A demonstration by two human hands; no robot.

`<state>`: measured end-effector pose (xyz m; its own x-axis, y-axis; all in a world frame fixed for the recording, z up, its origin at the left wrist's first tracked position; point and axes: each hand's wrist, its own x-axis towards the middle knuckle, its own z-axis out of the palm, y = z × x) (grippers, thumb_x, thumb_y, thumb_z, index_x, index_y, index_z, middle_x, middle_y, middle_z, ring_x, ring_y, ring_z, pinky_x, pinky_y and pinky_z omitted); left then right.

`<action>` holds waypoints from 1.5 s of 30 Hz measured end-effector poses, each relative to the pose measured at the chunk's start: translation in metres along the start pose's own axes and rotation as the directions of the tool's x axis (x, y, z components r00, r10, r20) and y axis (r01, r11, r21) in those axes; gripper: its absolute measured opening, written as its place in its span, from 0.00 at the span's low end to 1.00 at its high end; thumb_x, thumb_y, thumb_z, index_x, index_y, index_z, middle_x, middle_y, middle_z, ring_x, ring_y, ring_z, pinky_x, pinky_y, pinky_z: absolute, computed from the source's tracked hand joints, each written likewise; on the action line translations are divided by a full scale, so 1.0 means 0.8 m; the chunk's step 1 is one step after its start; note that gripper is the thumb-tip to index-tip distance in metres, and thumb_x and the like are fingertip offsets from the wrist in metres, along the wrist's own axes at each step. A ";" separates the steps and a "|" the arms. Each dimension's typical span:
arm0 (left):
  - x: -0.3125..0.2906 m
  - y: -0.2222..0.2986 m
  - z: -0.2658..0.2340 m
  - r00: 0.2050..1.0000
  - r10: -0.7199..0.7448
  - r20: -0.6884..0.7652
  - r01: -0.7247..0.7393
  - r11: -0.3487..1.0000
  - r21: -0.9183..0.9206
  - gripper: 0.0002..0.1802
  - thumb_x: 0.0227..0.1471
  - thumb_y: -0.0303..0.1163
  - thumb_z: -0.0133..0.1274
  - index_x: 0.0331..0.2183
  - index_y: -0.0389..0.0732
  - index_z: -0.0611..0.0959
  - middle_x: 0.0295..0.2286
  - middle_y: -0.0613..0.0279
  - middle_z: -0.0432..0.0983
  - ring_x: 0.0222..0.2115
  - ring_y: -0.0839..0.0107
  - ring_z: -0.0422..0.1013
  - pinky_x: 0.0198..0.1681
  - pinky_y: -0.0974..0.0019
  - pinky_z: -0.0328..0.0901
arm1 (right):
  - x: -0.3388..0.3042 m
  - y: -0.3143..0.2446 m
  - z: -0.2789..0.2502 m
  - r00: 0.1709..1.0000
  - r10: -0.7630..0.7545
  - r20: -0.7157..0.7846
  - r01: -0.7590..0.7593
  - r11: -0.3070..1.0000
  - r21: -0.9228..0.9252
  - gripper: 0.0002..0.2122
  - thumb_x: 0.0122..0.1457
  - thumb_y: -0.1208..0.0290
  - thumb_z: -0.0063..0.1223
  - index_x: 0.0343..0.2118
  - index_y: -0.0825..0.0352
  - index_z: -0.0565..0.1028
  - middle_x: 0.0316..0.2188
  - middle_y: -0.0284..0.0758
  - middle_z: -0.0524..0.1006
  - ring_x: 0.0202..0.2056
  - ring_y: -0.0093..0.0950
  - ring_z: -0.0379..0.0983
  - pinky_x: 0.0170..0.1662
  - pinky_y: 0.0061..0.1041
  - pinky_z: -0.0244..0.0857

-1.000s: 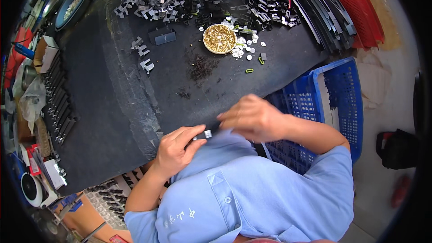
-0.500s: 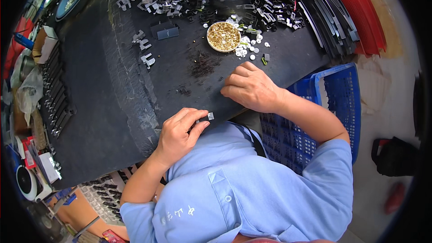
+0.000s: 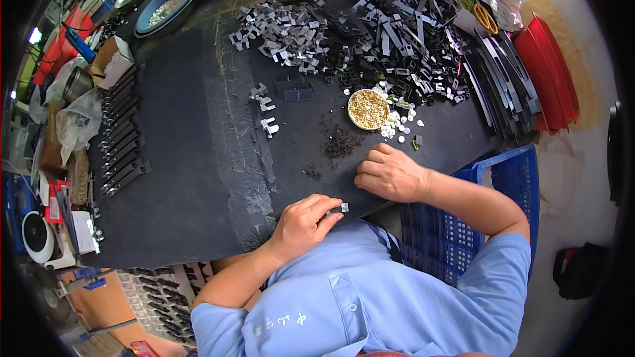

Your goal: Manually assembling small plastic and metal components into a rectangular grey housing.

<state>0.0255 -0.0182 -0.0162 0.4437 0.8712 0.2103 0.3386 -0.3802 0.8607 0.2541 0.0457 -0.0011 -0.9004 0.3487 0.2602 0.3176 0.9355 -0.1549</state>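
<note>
My left hand (image 3: 305, 225) is at the table's front edge, thumb and fingers pinching a small metal bracket (image 3: 344, 207) whose shiny end sticks out past the fingertips. To its right, my right hand (image 3: 391, 173) rests over the table edge with its fingers curled in; whatever they hold, if anything, is hidden. Beyond that hand stands a round white dish (image 3: 368, 110) of small brass-coloured pieces. White round caps (image 3: 395, 125) lie scattered beside the dish. Dark thin bits like tiny screws (image 3: 340, 143) are spread on the black tabletop (image 3: 178, 139) left of my right hand.
Behind the dish lie heaps of silver metal brackets (image 3: 284, 36) and black metal parts (image 3: 410, 20). Long dark strips (image 3: 501, 82) lean by red baskets (image 3: 546, 73) at the right. A blue crate (image 3: 436, 244) stands below the table edge. Black parts in a row (image 3: 122, 135) line the left.
The head view has tilted up, so the whole scene sits lower and further right, and more of the table's far side shows. Both hands keep nearly the same pose.
</note>
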 end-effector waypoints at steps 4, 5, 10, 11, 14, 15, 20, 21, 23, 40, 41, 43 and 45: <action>-0.001 0.001 0.001 0.999 -0.025 -0.027 0.025 1.000 0.006 0.10 0.41 0.24 0.59 0.30 0.37 0.77 0.26 0.56 0.75 0.23 0.61 0.73 0.26 0.64 0.67 | 0.018 -0.041 0.004 0.926 0.371 -0.066 -0.319 0.865 0.388 0.04 0.44 0.72 0.57 0.24 0.61 0.73 0.25 0.30 0.71 0.29 0.30 0.66 0.33 0.28 0.59; -0.001 0.000 0.002 0.999 -0.020 -0.040 0.021 1.000 0.008 0.09 0.41 0.24 0.59 0.29 0.37 0.76 0.25 0.57 0.75 0.22 0.61 0.73 0.25 0.64 0.67 | 0.020 -0.044 0.008 0.914 0.402 -0.048 -0.340 0.826 0.449 0.04 0.44 0.73 0.57 0.25 0.62 0.73 0.26 0.31 0.72 0.30 0.30 0.67 0.33 0.29 0.60; 0.003 -0.002 0.006 0.998 0.006 -0.060 -0.004 1.000 0.026 0.08 0.41 0.24 0.58 0.26 0.37 0.75 0.24 0.57 0.73 0.22 0.61 0.72 0.25 0.63 0.67 | 0.023 -0.044 0.008 0.923 0.383 -0.041 -0.335 0.850 0.407 0.04 0.43 0.74 0.56 0.23 0.63 0.73 0.24 0.32 0.70 0.28 0.31 0.66 0.32 0.29 0.60; 0.004 -0.004 0.007 0.997 0.042 -0.067 -0.039 0.998 0.057 0.08 0.39 0.23 0.60 0.26 0.37 0.76 0.24 0.58 0.74 0.20 0.65 0.71 0.23 0.66 0.66 | 0.024 -0.044 0.005 0.940 0.339 -0.049 -0.307 0.898 0.314 0.04 0.43 0.74 0.55 0.22 0.63 0.72 0.23 0.32 0.69 0.28 0.31 0.65 0.32 0.28 0.60; 0.005 -0.005 0.008 0.991 0.111 -0.068 -0.103 0.988 0.113 0.09 0.37 0.23 0.61 0.24 0.36 0.77 0.24 0.58 0.75 0.19 0.66 0.72 0.23 0.67 0.67 | 0.030 -0.046 -0.005 0.971 0.233 0.047 -0.237 0.964 0.117 0.04 0.42 0.71 0.53 0.20 0.63 0.70 0.22 0.32 0.67 0.27 0.30 0.64 0.32 0.27 0.59; 0.004 -0.005 0.008 0.988 0.144 -0.061 -0.134 0.982 0.135 0.09 0.37 0.23 0.61 0.24 0.36 0.76 0.24 0.57 0.75 0.21 0.63 0.72 0.24 0.66 0.67 | 0.033 -0.047 -0.010 0.971 0.234 0.045 -0.238 0.964 0.115 0.04 0.42 0.71 0.53 0.20 0.63 0.70 0.22 0.32 0.67 0.27 0.30 0.64 0.32 0.27 0.59; 0.003 -0.006 0.008 0.985 0.168 -0.047 -0.161 0.978 0.133 0.09 0.37 0.23 0.61 0.24 0.36 0.76 0.24 0.56 0.75 0.22 0.62 0.73 0.25 0.65 0.68 | 0.029 -0.043 -0.005 0.980 0.190 0.052 -0.197 0.961 0.197 0.04 0.42 0.72 0.52 0.20 0.64 0.70 0.22 0.32 0.68 0.28 0.31 0.65 0.32 0.27 0.59; 0.003 -0.007 0.008 0.986 0.157 -0.063 -0.150 0.983 0.105 0.09 0.37 0.23 0.61 0.24 0.36 0.76 0.24 0.56 0.75 0.22 0.62 0.73 0.25 0.66 0.68 | 0.027 -0.043 -0.001 0.981 0.189 0.051 -0.196 0.961 0.197 0.04 0.42 0.72 0.52 0.20 0.64 0.70 0.22 0.32 0.68 0.28 0.31 0.65 0.32 0.27 0.59; 0.004 -0.008 0.007 0.988 0.140 -0.058 -0.135 0.987 0.093 0.09 0.37 0.23 0.61 0.24 0.36 0.76 0.24 0.56 0.75 0.22 0.63 0.73 0.24 0.66 0.68 | 0.023 -0.043 0.006 0.921 0.384 -0.065 -0.315 0.831 0.458 0.03 0.43 0.75 0.54 0.22 0.65 0.72 0.23 0.33 0.69 0.29 0.33 0.66 0.34 0.28 0.61; 0.006 -0.005 0.005 0.999 0.036 -0.036 -0.035 0.999 0.015 0.11 0.37 0.22 0.60 0.28 0.36 0.78 0.24 0.58 0.73 0.20 0.66 0.71 0.24 0.68 0.66 | 0.016 -0.041 0.005 0.931 0.363 -0.034 -0.316 0.851 0.418 0.05 0.43 0.73 0.59 0.23 0.63 0.75 0.24 0.30 0.72 0.28 0.29 0.67 0.35 0.26 0.62; 0.009 -0.002 0.002 0.999 -0.016 -0.028 0.016 1.000 -0.011 0.12 0.38 0.22 0.59 0.31 0.36 0.79 0.24 0.58 0.73 0.20 0.66 0.71 0.24 0.67 0.66 | 0.013 -0.045 0.008 0.858 0.507 -0.083 -0.394 0.754 0.526 0.05 0.43 0.73 0.60 0.23 0.63 0.76 0.24 0.30 0.72 0.28 0.29 0.67 0.35 0.26 0.62; 0.012 -0.003 0.002 0.998 -0.067 -0.008 0.067 0.997 -0.041 0.13 0.39 0.22 0.59 0.33 0.37 0.80 0.25 0.59 0.72 0.19 0.67 0.70 0.24 0.67 0.65 | 0.011 -0.054 0.015 0.865 0.491 -0.102 -0.355 0.743 0.567 0.04 0.43 0.72 0.60 0.22 0.62 0.75 0.23 0.30 0.72 0.28 0.30 0.67 0.34 0.27 0.61; 0.013 -0.014 0.003 0.999 0.013 0.045 -0.013 1.000 0.005 0.14 0.42 0.22 0.56 0.36 0.37 0.80 0.25 0.59 0.72 0.19 0.68 0.69 0.24 0.68 0.65 | 0.010 -0.055 0.022 0.865 0.486 -0.122 -0.324 0.728 0.604 0.04 0.43 0.72 0.61 0.21 0.61 0.75 0.23 0.30 0.71 0.28 0.30 0.67 0.34 0.27 0.61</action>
<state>0.0278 -0.0055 -0.0249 0.4851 0.8512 0.2003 0.3366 -0.3932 0.8556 0.2272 0.0062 -0.0090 -0.5882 0.7635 0.2665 0.3432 0.5341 -0.7727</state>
